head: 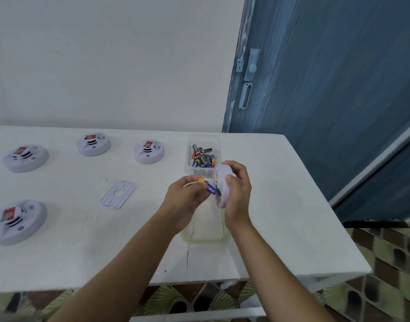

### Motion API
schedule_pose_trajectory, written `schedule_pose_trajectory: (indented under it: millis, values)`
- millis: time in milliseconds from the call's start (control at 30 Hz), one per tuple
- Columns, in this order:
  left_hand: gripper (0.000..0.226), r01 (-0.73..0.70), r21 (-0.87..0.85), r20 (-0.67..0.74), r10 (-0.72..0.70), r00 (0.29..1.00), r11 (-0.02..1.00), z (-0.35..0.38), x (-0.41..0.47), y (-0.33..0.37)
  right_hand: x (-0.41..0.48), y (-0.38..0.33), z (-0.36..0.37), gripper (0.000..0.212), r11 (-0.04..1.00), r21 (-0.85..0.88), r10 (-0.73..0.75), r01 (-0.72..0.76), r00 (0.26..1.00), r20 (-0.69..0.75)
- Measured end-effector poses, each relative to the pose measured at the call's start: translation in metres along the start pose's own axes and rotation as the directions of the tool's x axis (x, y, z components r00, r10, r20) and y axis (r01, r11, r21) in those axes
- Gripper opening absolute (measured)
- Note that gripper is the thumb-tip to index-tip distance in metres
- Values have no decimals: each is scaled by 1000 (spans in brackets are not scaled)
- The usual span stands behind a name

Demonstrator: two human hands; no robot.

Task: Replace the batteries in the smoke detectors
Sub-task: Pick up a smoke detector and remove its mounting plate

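My right hand (pixel 237 194) grips a white round smoke detector (pixel 221 185) on edge above the table, its open back turned to the left. My left hand (pixel 187 197) pinches a blue and yellow battery (pixel 209 187) whose tip sits at the detector's back. A clear tub (pixel 202 156) just behind the hands holds several loose batteries. The detector's flat back cover (pixel 118 194) lies on the table to the left.
Several other white smoke detectors rest on the white table (pixel 280 205): at back left (pixel 25 158), back middle (pixel 93 144), beside the tub (pixel 148 151) and front left (pixel 15 221). A clear green-rimmed tray (pixel 202 228) lies under my wrists. A blue door (pixel 327 89) stands at right.
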State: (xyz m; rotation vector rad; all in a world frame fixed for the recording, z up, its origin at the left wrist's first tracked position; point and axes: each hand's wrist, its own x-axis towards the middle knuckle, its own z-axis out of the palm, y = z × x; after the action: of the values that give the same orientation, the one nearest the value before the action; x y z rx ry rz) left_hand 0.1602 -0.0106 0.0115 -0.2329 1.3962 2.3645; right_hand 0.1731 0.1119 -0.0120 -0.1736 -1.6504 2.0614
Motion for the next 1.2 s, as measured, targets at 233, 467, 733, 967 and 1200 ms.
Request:
schedule_pose_trajectory:
  millis: [233,467,733,967,1200]
  values:
    - [39,-332,923,264,311,913,193,-25,18,-17,2,-1,-12,32,998,41,41,-39,998,-46]
    - [34,-373,926,368,334,868,-54,-27,26,-15,4,-2,-15,38,993,100,61,-61,998,-1]
    - [45,-407,842,318,282,905,354,-1,0,-9,6,-6,-10,42,981,182,72,-74,997,18]
    - [32,-314,783,197,265,944,537,1,-4,-9,6,-6,-8,42,980,189,52,-57,998,32]
    - [34,-297,734,169,260,951,611,-4,-2,-10,5,-8,-4,39,978,201,51,-59,998,46]
